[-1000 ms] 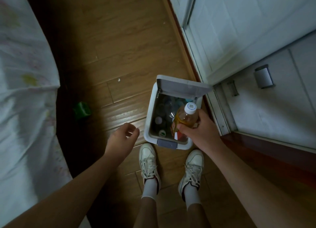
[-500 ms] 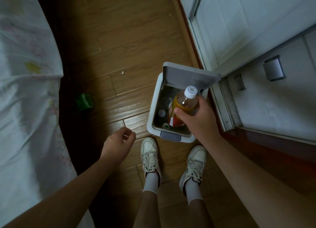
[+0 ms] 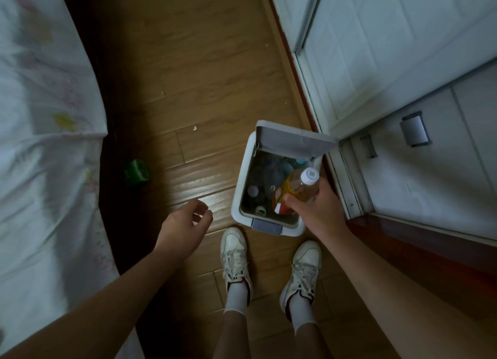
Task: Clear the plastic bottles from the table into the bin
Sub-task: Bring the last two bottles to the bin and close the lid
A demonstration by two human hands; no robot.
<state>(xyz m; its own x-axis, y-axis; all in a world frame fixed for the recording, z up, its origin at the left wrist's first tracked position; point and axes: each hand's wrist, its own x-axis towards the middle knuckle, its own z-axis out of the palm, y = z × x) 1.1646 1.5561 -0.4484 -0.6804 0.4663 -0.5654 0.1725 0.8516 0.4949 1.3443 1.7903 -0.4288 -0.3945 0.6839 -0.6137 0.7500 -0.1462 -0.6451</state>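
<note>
A white bin (image 3: 239,194) stands on the wooden floor with its grey lid (image 3: 293,143) tipped up at the back. Several plastic bottles lie inside it in the dark. My right hand (image 3: 317,210) grips a plastic bottle (image 3: 297,186) with amber liquid, a white cap and a red label, held tilted over the bin's right half, its lower end inside the opening. My left hand (image 3: 183,229) hovers left of the bin, fingers loosely curled, holding nothing.
My two white sneakers (image 3: 234,253) stand just in front of the bin. A small green object (image 3: 135,170) lies on the floor to the left. White bedding (image 3: 40,143) fills the left side. White doors and cabinets (image 3: 403,89) line the right.
The bottle has sunk lower into the bin's opening with my right hand. My left hand stays open beside the bin. The view has shifted slightly.
</note>
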